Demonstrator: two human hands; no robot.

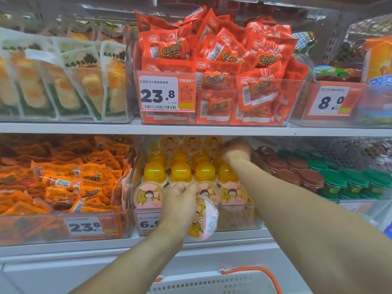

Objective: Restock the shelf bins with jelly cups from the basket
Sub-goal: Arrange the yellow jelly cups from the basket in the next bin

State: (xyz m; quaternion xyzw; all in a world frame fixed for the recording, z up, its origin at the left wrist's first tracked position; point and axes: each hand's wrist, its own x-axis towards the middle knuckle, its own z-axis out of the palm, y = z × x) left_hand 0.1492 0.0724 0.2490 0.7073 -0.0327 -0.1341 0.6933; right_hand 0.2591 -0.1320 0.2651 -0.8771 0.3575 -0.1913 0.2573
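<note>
I hold one jelly cup (203, 217) in my left hand (180, 203), fingers curled over its top edge, the cup tilted on its side so the pink printed lid faces right. It hangs just in front of the clear shelf bin (244, 217), below the front row of like cups (149, 195) standing lid-up just behind my knuckles. I judge the cup light and rigid at the rim but thin-walled, with a smooth film lid that could slip or dent; the sound hold is across the rim, not on the film. My right hand (235, 150) reaches deep over the yellow domed cups (181, 170) to the back row of the same bin, knuckles toward me, fingers bent downward; whether they pinch a cup there I cannot tell, since the fingertips are hidden. The white basket (212, 283) with its orange handle sits well below both hands. Next, I expect the held cup to need turning lid-up before seating in a front gap.
</note>
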